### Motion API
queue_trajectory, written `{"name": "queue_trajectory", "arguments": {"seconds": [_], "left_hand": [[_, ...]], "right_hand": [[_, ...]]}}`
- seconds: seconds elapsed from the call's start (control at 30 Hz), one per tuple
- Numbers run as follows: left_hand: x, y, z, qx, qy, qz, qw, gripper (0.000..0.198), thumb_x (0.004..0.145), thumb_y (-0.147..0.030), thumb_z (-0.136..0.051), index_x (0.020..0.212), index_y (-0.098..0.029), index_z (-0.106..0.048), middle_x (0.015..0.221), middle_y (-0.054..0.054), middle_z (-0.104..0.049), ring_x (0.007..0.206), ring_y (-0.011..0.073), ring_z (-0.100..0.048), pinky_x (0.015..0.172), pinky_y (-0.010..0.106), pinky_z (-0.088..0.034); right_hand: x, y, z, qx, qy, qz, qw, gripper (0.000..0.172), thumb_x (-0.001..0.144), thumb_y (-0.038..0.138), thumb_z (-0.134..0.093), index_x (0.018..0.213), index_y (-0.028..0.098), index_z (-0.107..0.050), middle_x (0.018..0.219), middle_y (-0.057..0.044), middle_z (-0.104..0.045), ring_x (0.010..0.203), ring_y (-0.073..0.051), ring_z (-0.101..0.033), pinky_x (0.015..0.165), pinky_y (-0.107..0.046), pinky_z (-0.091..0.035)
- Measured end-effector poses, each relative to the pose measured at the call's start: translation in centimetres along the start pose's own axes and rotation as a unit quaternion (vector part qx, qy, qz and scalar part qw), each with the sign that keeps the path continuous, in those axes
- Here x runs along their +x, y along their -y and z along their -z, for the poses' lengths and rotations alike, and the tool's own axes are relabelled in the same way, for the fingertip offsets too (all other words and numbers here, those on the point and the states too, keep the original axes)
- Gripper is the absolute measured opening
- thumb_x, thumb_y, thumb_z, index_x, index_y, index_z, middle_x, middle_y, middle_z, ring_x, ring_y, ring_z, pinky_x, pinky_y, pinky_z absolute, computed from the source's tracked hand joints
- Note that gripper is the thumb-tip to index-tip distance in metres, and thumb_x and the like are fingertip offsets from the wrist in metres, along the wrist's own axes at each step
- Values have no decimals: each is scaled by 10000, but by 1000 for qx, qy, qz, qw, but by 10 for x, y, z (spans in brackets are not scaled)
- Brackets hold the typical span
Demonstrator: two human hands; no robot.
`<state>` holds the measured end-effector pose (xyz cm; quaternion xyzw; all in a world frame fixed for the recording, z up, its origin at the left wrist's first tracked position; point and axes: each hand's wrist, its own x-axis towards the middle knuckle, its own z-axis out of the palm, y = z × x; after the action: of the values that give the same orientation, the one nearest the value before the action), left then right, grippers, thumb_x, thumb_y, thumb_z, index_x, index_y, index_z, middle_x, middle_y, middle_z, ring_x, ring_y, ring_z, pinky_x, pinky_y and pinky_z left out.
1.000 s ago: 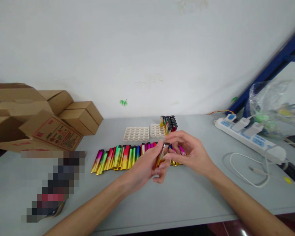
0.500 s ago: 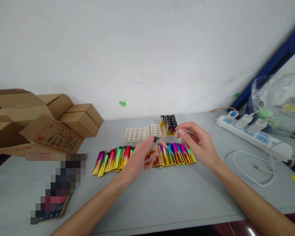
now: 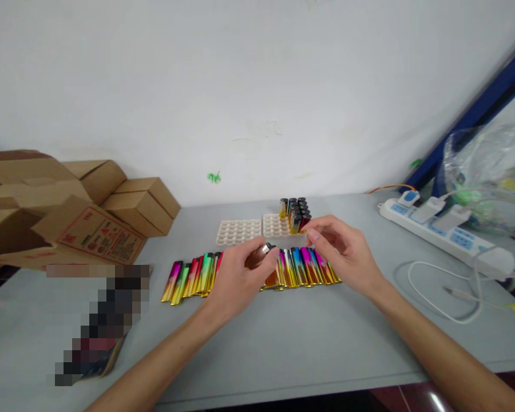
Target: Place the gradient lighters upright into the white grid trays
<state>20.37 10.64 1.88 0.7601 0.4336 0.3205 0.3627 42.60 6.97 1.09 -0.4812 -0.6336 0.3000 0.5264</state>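
A lighter (image 3: 267, 248) is held in the left hand (image 3: 238, 272); left grip clamped on it, black top poking out between thumb and index finger, above the row (image 3: 298, 268) of lighters laid flat side by side on the tabletop (image 3: 292, 343). The row is partly covered by the left hand. The right hand (image 3: 345, 254) is held with fingers curled, tips just beside the upright lighters (image 3: 295, 222) in the right tray (image 3: 276, 226); whether its grip is together or touching anything cannot be told. Right tray is partly filled, at its right side. Left tray (image 3: 239, 232) is placed just beside it, cells bare. Boxes (image 3: 141, 203) are stacked at left. Plugs are seated in the power strip (image 3: 444, 237) at right.
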Motion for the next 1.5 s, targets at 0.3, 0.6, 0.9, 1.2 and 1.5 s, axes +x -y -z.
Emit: {"name": "queue_trajectory", "arguments": {"seconds": [0.3, 0.6, 0.9, 1.2, 1.5], "left_hand": [[2, -2, -1, 62, 6, 11, 998, 346, 914, -309, -487, 619, -215, -333, 569, -64, -329, 543, 102, -313, 527, 267, -234], [3, 0, 1, -2, 30, 8, 1000, 314, 993, -477, -558, 835, -205, -551, 593, -63, -436, 548, 114, -389, 522, 246, -278], [63, 8, 15, -121, 72, -25, 990, 257, 932, -430, -669, 1016, -192, -711, 992, 71, -738, 878, 191, -688, 810, 338, -566], [120, 41, -9, -16, -6, -77, 997, 290, 840, -366, -770, 1003, -127, -782, 981, 124, -810, 893, 232, -753, 914, 419, -605], [129, 44, -13, 56, -10, -131, 990, 193, 817, -339, -797, 948, -197, -793, 1004, 100, -790, 957, 246, -717, 994, 455, -553]], "right_hand": [[0, -2, -1, -21, 5, 9, 1000, 161, 1023, 348, -603, 1061, 205, -666, 845, -17, -688, 704, -124, -636, 612, -256, -499], [3, 0, 2, -35, 6, 9, 999, 178, 1025, 369, -590, 1062, 211, -663, 853, -26, -695, 717, -142, -645, 627, -275, -506], [8, -4, 12, -90, -26, 42, 995, 179, 1029, 351, -568, 1062, 200, -658, 848, -29, -707, 739, -155, -670, 649, -289, -515], [12, -8, 15, -143, -32, 65, 987, 173, 1035, 327, -537, 1049, 202, -655, 827, -21, -701, 668, -137, -632, 619, -284, -491], [12, -6, 17, -186, -28, 90, 978, 138, 1033, 279, -527, 1046, 213, -647, 834, -8, -706, 607, -119, -581, 627, -277, -487]]}}
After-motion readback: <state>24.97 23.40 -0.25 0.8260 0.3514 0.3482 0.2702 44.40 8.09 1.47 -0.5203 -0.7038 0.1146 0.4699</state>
